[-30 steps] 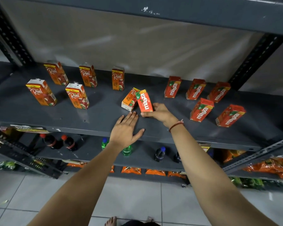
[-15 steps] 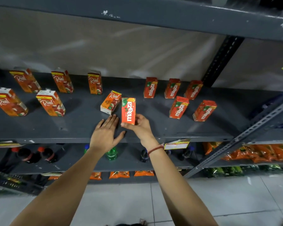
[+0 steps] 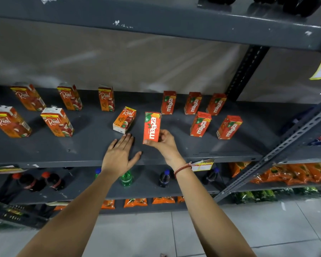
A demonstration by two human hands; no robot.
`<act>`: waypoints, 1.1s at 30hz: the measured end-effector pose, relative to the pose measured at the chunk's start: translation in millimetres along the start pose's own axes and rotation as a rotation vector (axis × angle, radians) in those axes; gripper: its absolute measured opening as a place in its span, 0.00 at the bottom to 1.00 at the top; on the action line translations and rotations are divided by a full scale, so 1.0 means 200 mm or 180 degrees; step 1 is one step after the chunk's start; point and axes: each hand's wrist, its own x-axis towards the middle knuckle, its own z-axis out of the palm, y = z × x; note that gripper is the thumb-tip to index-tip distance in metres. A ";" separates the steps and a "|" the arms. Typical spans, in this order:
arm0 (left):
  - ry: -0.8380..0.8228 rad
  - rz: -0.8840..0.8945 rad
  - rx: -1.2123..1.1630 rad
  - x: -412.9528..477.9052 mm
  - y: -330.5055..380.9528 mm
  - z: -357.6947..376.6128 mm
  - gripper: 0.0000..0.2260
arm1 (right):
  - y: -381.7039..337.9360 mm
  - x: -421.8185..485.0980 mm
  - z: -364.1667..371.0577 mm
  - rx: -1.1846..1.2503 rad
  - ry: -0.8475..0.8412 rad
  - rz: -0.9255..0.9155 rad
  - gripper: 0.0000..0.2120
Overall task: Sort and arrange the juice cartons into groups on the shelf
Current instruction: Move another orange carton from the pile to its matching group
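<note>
Since a second ago, when our right hand (image 3: 162,140) had the Maaza carton (image 3: 152,127) tilted and touching the stray Real carton (image 3: 124,119), we've pulled it clear: it now stands upright with a gap between the two. It looks lifted or just grazing the shelf (image 3: 82,151); can't tell which. Camera view has also swung left to right, so the Maaza group (image 3: 200,112) sits nearer frame centre

What it means: the mixed pair in the middle is split. Five Maaza already stand grouped to the right, three at the back, two in front; the held one is the sixth, and the open slot is front row, left of the front pair, so we judge that's where it goes. Five Real cartons (image 3: 57,121) stand at left. The stray Real leans tilted between the groups, so one more move is left after this

Right hand: forearm reaches in from lower right, red thread band on the wrist, thumb on the carton's front lower edge, fingers wrapped behind, pinching its lower half. Left hand (image 3: 119,156): palm down, flat on the shelf front just below the stray Real, fingers together and extended, thumb splayed right, holding nothing
</note>
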 end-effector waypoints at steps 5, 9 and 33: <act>-0.0021 -0.0012 0.0030 0.00 0.00 0.00 0.32 | 0.00 0.09 -0.15 -0.0236 0.0279 -0.0268 0.26; -0.0008 -0.0006 0.0033 0.00 0.00 0.00 0.32 | 0.00 0.16 -0.28 -0.0677 0.0460 -0.0323 0.26; -0.0088 0.0002 -0.0048 -0.01 -0.01 -0.01 0.35 | 0.12 -0.05 -0.13 -0.0896 0.2098 -0.0661 0.15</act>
